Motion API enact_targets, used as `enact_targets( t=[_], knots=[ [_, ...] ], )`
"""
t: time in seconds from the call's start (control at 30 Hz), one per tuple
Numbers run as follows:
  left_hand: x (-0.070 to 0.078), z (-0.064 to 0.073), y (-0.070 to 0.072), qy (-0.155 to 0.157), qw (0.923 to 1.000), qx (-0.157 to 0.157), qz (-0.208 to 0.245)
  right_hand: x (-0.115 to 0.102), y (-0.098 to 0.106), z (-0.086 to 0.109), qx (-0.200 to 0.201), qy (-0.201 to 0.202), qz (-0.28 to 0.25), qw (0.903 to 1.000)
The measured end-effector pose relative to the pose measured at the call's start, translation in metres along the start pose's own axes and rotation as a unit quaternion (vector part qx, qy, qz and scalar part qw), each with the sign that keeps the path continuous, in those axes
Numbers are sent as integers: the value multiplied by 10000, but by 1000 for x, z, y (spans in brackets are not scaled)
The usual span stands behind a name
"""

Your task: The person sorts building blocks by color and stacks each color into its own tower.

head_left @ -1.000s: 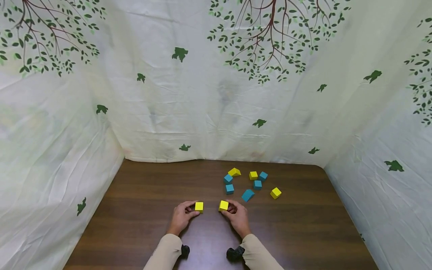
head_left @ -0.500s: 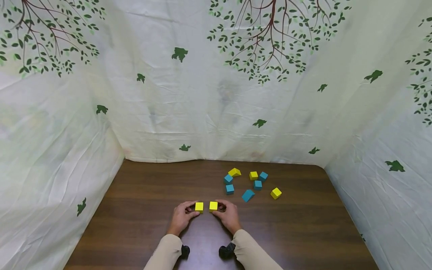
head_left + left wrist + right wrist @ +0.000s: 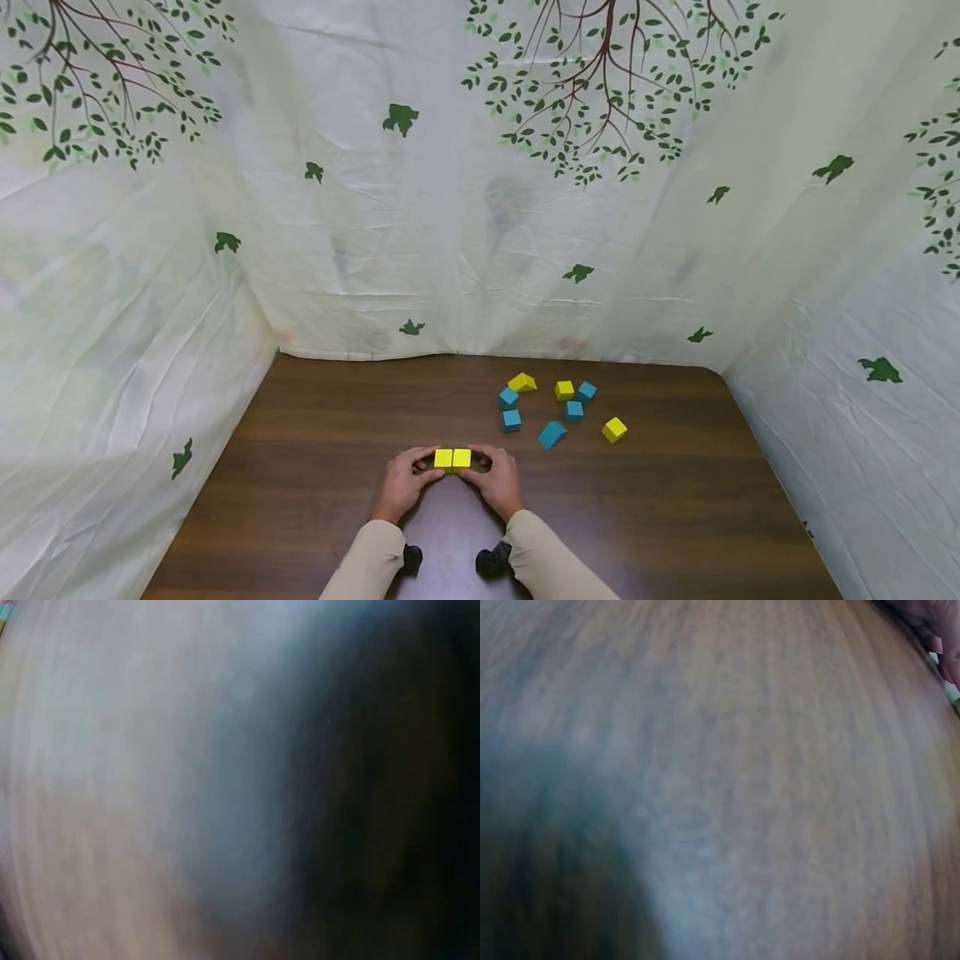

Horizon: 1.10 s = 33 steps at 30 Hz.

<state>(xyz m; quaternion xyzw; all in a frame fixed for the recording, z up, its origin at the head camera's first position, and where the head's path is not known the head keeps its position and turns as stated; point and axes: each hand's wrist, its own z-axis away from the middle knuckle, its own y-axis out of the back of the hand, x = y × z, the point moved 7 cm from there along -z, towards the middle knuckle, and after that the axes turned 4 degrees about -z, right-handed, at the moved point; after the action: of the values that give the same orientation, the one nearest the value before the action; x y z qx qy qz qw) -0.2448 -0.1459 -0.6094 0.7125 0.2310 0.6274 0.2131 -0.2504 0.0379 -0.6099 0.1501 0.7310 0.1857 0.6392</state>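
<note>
Two yellow cubes sit side by side at the near middle of the table in the head view, their facing sides touching or nearly so. My left hand [image 3: 405, 483] pinches the left yellow cube [image 3: 443, 459] between thumb and fingers. On the other side, my right hand [image 3: 497, 482] pinches the right yellow cube [image 3: 461, 459] the same way. The left wrist view is a blur of tabletop. In the right wrist view only part of the right hand's fingers [image 3: 951, 637] shows at the top right corner.
Beyond my right hand lie several loose blocks on the brown table [image 3: 337, 417], among them a blue block [image 3: 552, 434], a blue cube [image 3: 511, 420], a yellow block [image 3: 522, 382] and a yellow cube [image 3: 614, 429]. A white leaf-printed cloth [image 3: 465, 208] hangs around the table's back and sides.
My right hand has moved left with its yellow cube, closing the gap to the cube in my left hand. The left hand and the loose blocks have stayed in place.
</note>
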Motion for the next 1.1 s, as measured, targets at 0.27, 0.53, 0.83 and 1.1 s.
enact_targets(
  t=[0.27, 0.53, 0.83, 1.1],
  knots=[
    [-1, 0, -1, 3, 10000, -22, -36, 2, -1, -1, 97, 113, 58, 9999],
    [-1, -1, -1, -5, 10000, -69, -58, 3, -1, 0, 95, 79, 21, 9999],
    [-2, -2, -3, 20, 9999, -69, -115, 1, 2, 3, -132, 55, -351, 9993],
    [-2, -1, -3, 20, 10000, -64, -67, 6, 29, 9, -272, 66, -851, 9960]
  ],
)
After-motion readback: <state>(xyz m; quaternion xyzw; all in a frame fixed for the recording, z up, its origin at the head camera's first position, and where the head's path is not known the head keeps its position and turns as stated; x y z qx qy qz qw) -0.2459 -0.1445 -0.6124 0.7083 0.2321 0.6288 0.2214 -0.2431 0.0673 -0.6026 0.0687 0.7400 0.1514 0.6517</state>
